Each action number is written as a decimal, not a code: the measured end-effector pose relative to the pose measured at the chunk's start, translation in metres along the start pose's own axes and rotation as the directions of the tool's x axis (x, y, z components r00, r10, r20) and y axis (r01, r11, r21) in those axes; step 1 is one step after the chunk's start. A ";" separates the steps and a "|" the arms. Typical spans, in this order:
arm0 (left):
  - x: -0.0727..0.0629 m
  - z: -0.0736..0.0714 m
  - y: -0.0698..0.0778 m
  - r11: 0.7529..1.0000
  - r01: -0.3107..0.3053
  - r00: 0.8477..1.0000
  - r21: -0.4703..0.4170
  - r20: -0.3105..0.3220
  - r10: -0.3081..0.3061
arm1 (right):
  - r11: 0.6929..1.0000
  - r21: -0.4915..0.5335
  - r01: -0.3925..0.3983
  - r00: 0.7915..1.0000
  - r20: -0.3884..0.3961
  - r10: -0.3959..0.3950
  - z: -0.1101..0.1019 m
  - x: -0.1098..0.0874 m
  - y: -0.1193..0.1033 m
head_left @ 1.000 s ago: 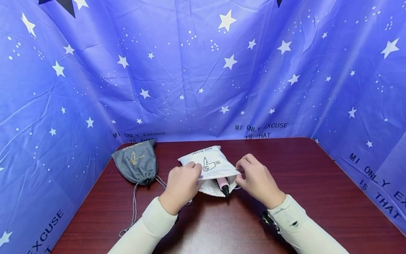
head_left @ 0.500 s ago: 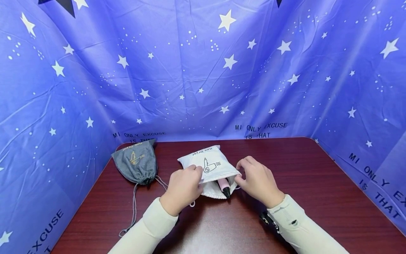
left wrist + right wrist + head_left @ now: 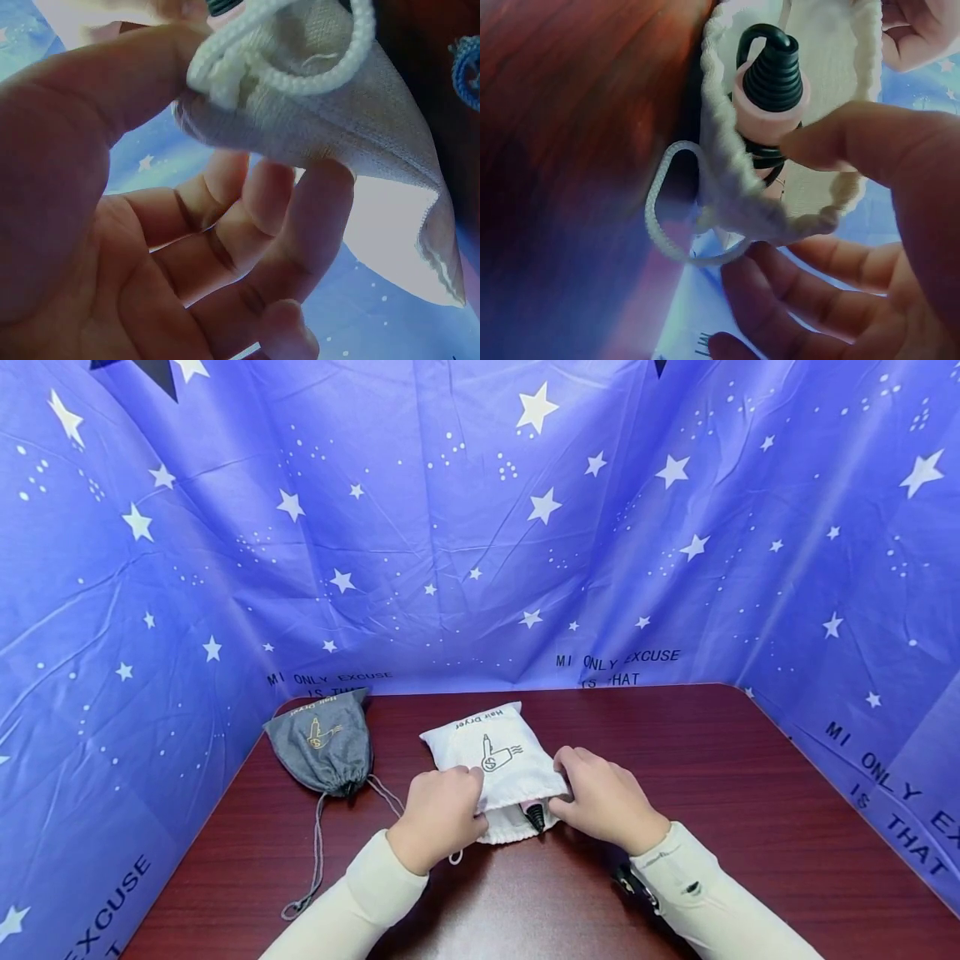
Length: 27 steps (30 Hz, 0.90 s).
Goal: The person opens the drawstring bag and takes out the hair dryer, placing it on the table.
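Midway along the tabletop (image 3: 750, 810), a white drawstring bag (image 3: 510, 745) printed "Hair Dryer", mouth parted toward the person. Inside, at the opening: a pink handle (image 3: 766, 121), black ribbed cord guard (image 3: 772, 82) foremost, black cord (image 3: 761, 31) bent back from its tip. At the mouth's left edge, left grip (image 3: 438, 818) pinching the white bag; at the right edge, right grip (image 3: 603, 802) likewise, thumb inside, fingers outside. Farther left, a gray drawstring bag (image 3: 322, 745), neck gathered, contents hidden.
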<state>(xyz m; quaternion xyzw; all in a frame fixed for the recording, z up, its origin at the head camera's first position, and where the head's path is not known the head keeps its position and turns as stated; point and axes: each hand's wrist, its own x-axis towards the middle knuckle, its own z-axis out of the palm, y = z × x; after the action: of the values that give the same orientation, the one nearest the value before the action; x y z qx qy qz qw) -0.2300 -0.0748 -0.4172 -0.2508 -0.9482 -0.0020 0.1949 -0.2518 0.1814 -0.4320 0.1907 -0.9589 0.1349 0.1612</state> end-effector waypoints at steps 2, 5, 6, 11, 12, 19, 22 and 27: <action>0.000 0.002 0.001 1.000 -0.007 1.000 0.010 0.008 0.007 | 1.000 -0.002 -0.010 0.999 0.032 0.010 0.001 -0.001 0.000; 0.000 0.003 0.002 1.000 -0.015 0.999 0.018 0.035 0.014 | 1.000 -0.002 -0.024 0.998 0.063 0.024 0.001 -0.002 0.001; 0.000 0.003 0.002 1.000 -0.015 0.999 0.018 0.048 0.014 | 1.000 -0.001 -0.029 0.997 0.068 0.029 0.001 -0.002 0.001; 0.000 0.002 0.000 1.000 -0.007 0.996 0.017 0.094 0.005 | 0.998 0.004 -0.055 0.995 0.078 0.055 0.001 -0.001 0.003; 0.000 0.002 0.000 1.000 -0.005 0.995 0.016 0.098 0.004 | 0.998 0.005 -0.060 0.995 0.080 0.059 0.001 -0.001 0.004; -0.001 0.001 -0.003 1.000 0.008 0.996 0.006 0.090 -0.008 | 0.996 0.013 -0.092 0.991 0.100 0.090 0.002 0.001 0.012; 0.000 0.001 -0.004 1.000 0.012 0.996 -0.009 0.090 -0.011 | 0.994 0.010 -0.113 0.989 0.102 0.112 0.003 0.002 0.018; 0.001 0.003 -0.004 0.999 0.021 0.994 -0.030 0.112 -0.018 | 0.989 0.015 -0.146 0.984 0.108 0.144 0.005 0.004 0.028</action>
<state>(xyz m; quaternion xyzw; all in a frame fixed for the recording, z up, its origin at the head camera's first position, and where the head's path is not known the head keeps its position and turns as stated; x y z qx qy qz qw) -0.2335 -0.0776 -0.4195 -0.2441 -0.9599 -0.0046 0.1376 -0.2677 0.2032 -0.4405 0.1291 -0.9759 0.1466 0.0975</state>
